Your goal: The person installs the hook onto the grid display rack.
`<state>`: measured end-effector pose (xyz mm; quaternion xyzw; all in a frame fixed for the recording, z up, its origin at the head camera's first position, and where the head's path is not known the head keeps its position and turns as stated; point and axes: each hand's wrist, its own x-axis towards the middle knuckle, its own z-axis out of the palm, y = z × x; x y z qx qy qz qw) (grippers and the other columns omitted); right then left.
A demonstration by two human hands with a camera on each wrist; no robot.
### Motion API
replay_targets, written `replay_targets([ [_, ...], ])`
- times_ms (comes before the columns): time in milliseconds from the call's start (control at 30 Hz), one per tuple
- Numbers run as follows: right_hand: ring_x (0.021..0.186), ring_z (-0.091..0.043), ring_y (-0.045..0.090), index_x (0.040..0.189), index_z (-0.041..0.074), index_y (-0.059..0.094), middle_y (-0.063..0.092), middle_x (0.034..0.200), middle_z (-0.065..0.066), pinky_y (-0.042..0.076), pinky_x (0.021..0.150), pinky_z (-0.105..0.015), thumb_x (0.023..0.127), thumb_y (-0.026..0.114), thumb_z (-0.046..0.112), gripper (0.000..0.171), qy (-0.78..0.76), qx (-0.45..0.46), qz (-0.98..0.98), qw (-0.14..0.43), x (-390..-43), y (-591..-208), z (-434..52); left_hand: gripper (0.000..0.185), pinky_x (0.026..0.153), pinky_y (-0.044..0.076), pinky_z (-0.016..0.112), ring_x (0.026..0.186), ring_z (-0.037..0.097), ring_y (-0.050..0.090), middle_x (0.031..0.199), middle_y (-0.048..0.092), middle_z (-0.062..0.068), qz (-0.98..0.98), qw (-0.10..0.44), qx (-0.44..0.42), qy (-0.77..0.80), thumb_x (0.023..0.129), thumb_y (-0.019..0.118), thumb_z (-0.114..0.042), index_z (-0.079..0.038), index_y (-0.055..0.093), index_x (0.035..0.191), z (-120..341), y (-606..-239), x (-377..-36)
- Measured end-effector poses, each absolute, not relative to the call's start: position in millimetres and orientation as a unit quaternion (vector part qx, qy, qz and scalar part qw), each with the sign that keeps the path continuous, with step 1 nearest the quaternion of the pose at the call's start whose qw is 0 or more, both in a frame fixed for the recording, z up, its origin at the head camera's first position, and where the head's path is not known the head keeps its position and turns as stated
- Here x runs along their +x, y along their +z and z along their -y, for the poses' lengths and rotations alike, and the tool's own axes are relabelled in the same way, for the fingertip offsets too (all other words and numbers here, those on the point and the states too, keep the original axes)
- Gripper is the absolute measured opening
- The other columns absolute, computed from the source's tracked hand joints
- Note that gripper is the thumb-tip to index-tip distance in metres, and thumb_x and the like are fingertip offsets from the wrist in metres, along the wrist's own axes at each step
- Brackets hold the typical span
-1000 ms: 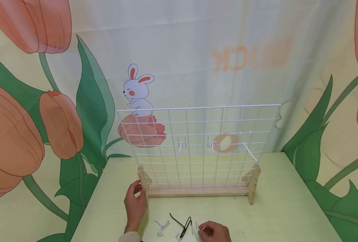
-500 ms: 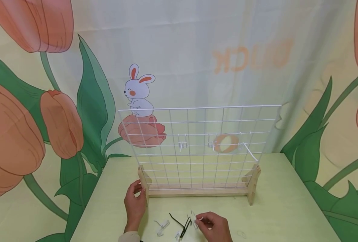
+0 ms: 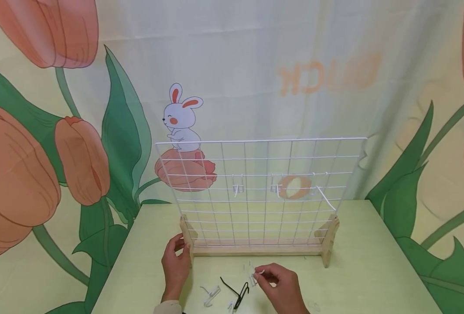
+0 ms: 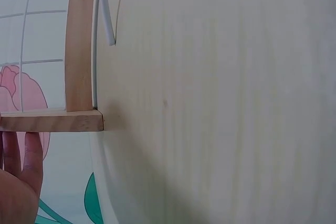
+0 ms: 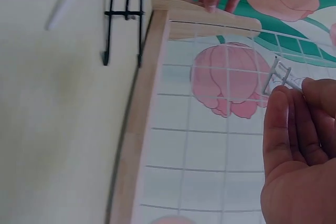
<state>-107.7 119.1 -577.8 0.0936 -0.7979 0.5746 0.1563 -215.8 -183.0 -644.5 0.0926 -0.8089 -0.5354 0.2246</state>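
A white wire grid panel stands upright in a wooden stand. My left hand holds the stand's left side piece; in the left wrist view its fingers meet the wood from the outer side. My right hand pinches a small white hook by its arm, in front of the stand. The hook's double-pronged back points away from the fingers in the right wrist view. On the table lie a black hook and a white hook with several prongs.
Three white hooks hang on the grid: one left of middle, another near the middle, and a longer one at right. Another white hook lies at the front edge of view. Behind the table hangs a printed curtain.
My right hand has lifted the white hook off the group on the table and moved it forward, toward the stand. My left hand has stayed at the stand's left side.
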Motion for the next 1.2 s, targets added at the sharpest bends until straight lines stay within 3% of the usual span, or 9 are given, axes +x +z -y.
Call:
replay_targets([
  [167,0.076,-0.007,0.076,0.098,0.021,0.078,0.080,0.090,0.001,0.062,0.067,-0.020,0.088,0.083,-0.001,0.024,0.574,0.145,0.779,0.208,-114,-564,-118,0.038,0.086,0.064,0.036,0.110,0.023,0.069,0.119,0.071,0.008,0.812,0.223,0.094,-0.532,0.099,0.073,-0.005,-0.014,0.065,0.135,183,-645,-216],
  [433,0.076,-0.009,0.077,0.098,0.015,0.079,0.080,0.089,-0.006,0.061,0.069,-0.019,0.090,0.082,0.001,0.017,0.564,0.181,0.770,0.238,-125,-543,-112,0.037,0.084,0.064,0.035,0.108,0.023,0.070,0.116,0.072,0.008,0.810,0.227,0.093,-0.533,0.098,0.073,-0.005,-0.015,0.066,0.133,183,-645,-216],
  [533,0.075,-0.011,0.077,0.098,0.011,0.079,0.080,0.089,-0.006,0.061,0.068,-0.019,0.088,0.082,-0.001,0.016,0.564,0.194,0.761,0.257,-128,-536,-109,0.037,0.083,0.064,0.033,0.107,0.022,0.069,0.116,0.072,0.007,0.809,0.230,0.090,-0.533,0.098,0.074,-0.004,-0.015,0.066,0.133,183,-646,-217],
  [900,0.077,-0.008,0.077,0.100,0.013,0.080,0.080,0.093,-0.004,0.063,0.072,-0.021,0.091,0.081,0.001,0.015,0.564,0.227,0.749,0.264,-139,-500,-100,0.037,0.084,0.064,0.034,0.108,0.023,0.070,0.116,0.072,0.008,0.811,0.230,0.090,-0.531,0.098,0.074,-0.005,-0.015,0.066,0.133,183,-645,-217],
  [1200,0.074,-0.017,0.077,0.101,0.008,0.080,0.080,0.090,-0.010,0.062,0.072,-0.020,0.088,0.083,-0.001,0.016,0.541,0.250,0.736,0.321,-144,-478,-87,0.037,0.084,0.064,0.034,0.108,0.023,0.070,0.117,0.071,0.008,0.812,0.227,0.095,-0.529,0.098,0.073,-0.005,-0.014,0.066,0.133,182,-644,-217],
])
